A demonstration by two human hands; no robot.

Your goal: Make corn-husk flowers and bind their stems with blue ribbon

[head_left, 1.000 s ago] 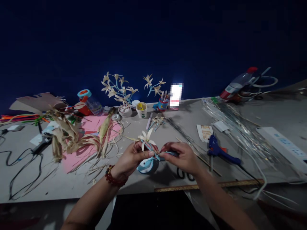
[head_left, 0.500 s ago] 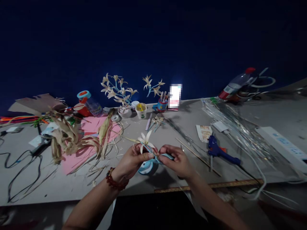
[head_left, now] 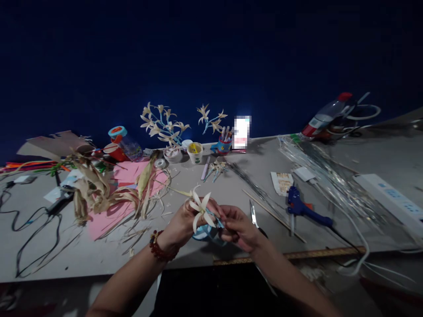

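A pale husk flower [head_left: 201, 208] with pointed petals faces the camera at the front middle. My left hand [head_left: 185, 222] is closed around its blue-wrapped stem, just behind the bloom. My right hand [head_left: 240, 228] pinches light blue ribbon [head_left: 220, 237] beside the stem, its fingertips close to those of my left hand. Below the hands, a loop of the same blue ribbon or its roll rests on the table, partly hidden by the flower and fingers.
Scissors [head_left: 253, 213] lie right of my right hand, near a wooden stick [head_left: 274, 215] and a blue glue gun [head_left: 307, 209]. Dried husks [head_left: 95, 187] and pink paper [head_left: 112, 219] spread at left. Finished flower branches [head_left: 161, 121] and cups [head_left: 194, 153] stand behind.
The flower has turned toward the camera and moved slightly lower. My right hand has shifted a little lower, with its fingers curled differently, and more of the scissors shows.
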